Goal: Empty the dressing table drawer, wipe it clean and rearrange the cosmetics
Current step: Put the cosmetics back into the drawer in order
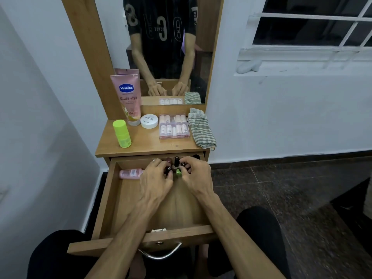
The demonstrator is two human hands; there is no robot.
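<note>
Both hands were deep in the open drawer (112, 200), at its far end. The left hand (156, 179) and the right hand (196, 176) had their fingers curled round a bunch of little nail polish bottles (176, 163) with dark caps; one was green. These bottles looked small, light, hard and smooth, and likely glass, so they could slip or clink and break. Holding each by its cap or round its middle seemed safest. A pink bottle (130, 173) lay on its side just beside the left hand. On the wooden table top (149, 143) stood a pink tube (126, 97), a green bottle (121, 133), a white jar (149, 121), a clear box (174, 126) and a striped cloth (202, 129). Behind was a mirror (161, 47), white walls and a dark floor.
</note>
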